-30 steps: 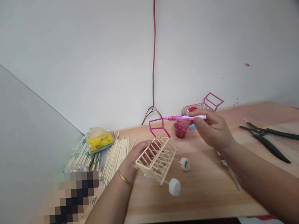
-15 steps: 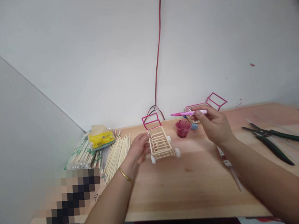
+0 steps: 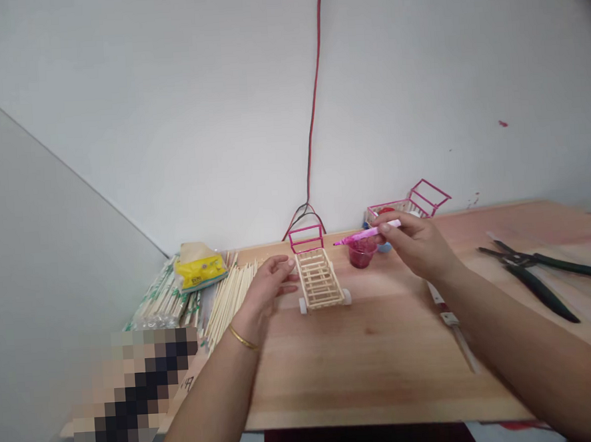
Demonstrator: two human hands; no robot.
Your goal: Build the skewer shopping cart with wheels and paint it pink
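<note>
A small cart built of pale wooden sticks [image 3: 320, 281], with white wheels and a pink-painted frame at its far end, stands on the wooden table [image 3: 375, 369]. My left hand [image 3: 267, 289] rests just left of it, fingers loosely curled and apart, holding nothing. My right hand [image 3: 417, 243] pinches a pink paint-stained brush [image 3: 369, 233], its tip pointing left over a small cup of red paint [image 3: 361, 253].
A second stick cart with pink frame [image 3: 409, 204] stands at the back by the wall. Loose wooden sticks [image 3: 230, 298], wrapped stick bundles and a yellow packet [image 3: 198, 267] lie at left. Dark pliers [image 3: 539, 273] lie at right. A red-black cable hangs down the wall.
My left hand has set the stick cart upright on the table and let go of it. My right hand has lowered the brush toward the paint cup.
</note>
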